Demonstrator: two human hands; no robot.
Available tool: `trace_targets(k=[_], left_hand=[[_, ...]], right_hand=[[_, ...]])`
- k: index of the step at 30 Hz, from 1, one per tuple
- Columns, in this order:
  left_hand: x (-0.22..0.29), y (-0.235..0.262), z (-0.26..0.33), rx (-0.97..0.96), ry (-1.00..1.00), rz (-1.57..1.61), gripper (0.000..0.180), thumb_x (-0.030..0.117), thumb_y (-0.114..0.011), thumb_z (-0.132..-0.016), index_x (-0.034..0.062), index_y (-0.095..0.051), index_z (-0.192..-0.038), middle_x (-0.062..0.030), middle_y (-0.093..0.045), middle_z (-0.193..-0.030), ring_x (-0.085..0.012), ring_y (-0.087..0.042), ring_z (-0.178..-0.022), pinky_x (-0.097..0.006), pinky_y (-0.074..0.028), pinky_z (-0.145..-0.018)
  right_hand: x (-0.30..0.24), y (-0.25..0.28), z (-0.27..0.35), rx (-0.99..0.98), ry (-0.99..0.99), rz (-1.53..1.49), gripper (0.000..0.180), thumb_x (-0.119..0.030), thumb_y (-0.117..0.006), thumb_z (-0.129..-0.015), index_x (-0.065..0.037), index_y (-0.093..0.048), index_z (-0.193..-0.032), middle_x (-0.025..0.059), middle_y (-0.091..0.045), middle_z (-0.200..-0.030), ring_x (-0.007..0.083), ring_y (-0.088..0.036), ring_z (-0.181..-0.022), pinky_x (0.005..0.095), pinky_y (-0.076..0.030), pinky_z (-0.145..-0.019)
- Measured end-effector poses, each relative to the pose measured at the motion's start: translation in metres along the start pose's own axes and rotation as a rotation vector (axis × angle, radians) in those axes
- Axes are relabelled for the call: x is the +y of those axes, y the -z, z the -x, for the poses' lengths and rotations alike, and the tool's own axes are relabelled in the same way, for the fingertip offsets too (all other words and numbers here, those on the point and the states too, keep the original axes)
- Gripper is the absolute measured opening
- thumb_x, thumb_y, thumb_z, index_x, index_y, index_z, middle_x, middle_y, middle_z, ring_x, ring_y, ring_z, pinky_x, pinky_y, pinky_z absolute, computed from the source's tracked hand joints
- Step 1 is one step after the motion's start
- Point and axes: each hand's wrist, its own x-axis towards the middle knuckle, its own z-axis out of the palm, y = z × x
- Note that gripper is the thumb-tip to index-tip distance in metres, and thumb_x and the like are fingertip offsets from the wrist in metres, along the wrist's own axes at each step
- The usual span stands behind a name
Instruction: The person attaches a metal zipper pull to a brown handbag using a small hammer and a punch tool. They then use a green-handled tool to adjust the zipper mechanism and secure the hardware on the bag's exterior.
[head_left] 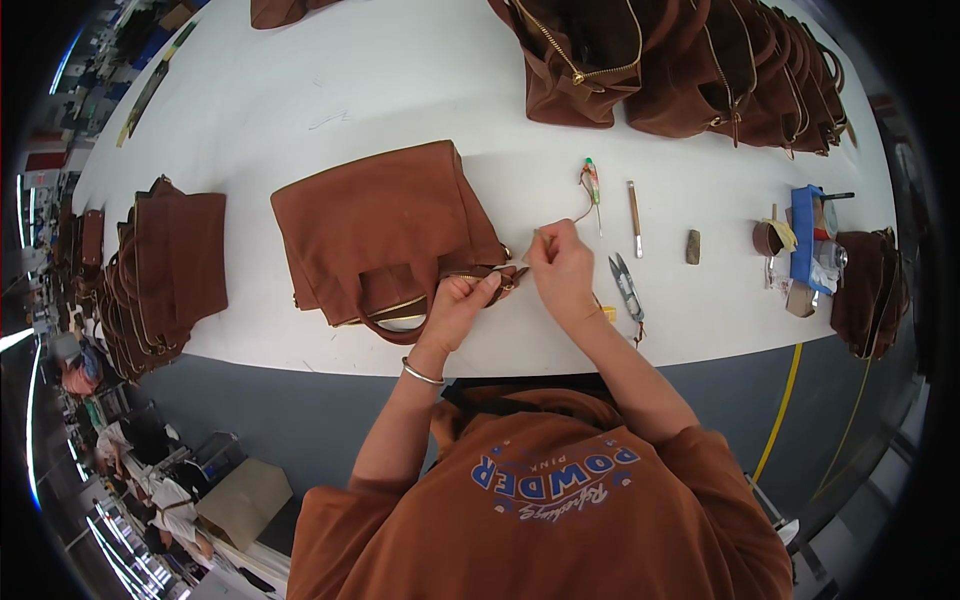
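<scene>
A brown leather handbag (380, 220) lies on its side on the white table in front of me, its two handles toward me. My left hand (465, 305) is closed on the end of the bag's zipper edge, where a small dark tab (518, 277) sticks out past the fingertips. Just right of it, my right hand (562, 270) is raised in a pinch, apart from the bag. Whatever those fingertips hold is too small to make out. A thin cord (586, 207) runs near the right hand toward a thin-shafted tool with a green and red handle (593, 180).
Thread snips (627, 288), a wooden-handled tool (634, 220) and a small brown block (693, 247) lie to the right. Farther right stands a blue bin (803, 240) with small items. More brown bags stand at the back right (680, 90), left (180, 260) and far right (865, 290).
</scene>
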Motion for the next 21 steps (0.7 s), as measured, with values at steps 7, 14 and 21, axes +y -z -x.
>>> trace_targets(k=[7, 14, 21], left_hand=[[-0.017, 0.011, -0.008, -0.115, -0.069, 0.05, 0.03, 0.025, -0.055, -0.1, 0.0023, -0.073, -0.091, 0.0087, -0.059, -0.074, 0.0005, -0.041, -0.065, -0.018, -0.034, -0.057], [-0.024, 0.013, -0.012, -0.069, -0.093, 0.004, 0.033, 0.027, -0.056, -0.1, 0.0019, -0.072, -0.086, 0.0101, -0.055, -0.07, -0.0001, -0.038, -0.061, -0.02, -0.031, -0.052], [-0.018, 0.012, -0.006, -0.1, -0.07, -0.026, 0.033, 0.027, -0.056, -0.1, -0.0001, -0.072, -0.089, 0.009, -0.057, -0.071, -0.0003, -0.039, -0.061, -0.02, -0.033, -0.053]], right_hand=[[-0.012, -0.014, 0.049, -0.029, 0.189, 0.014, 0.012, -0.006, -0.064, -0.086, -0.002, -0.053, -0.088, 0.0131, -0.057, -0.063, 0.0301, -0.059, -0.054, 0.0396, -0.047, -0.053], [-0.03, -0.004, 0.037, 0.026, -0.015, 0.061, 0.012, -0.008, -0.063, -0.087, -0.002, -0.052, -0.087, 0.0158, -0.06, -0.069, 0.0325, -0.062, -0.062, 0.0409, -0.048, -0.057], [-0.011, -0.019, 0.041, 0.133, 0.081, 0.073, 0.012, -0.01, -0.062, -0.088, -0.001, -0.056, -0.085, 0.0149, -0.059, -0.063, 0.0321, -0.059, -0.055, 0.0401, -0.047, -0.055]])
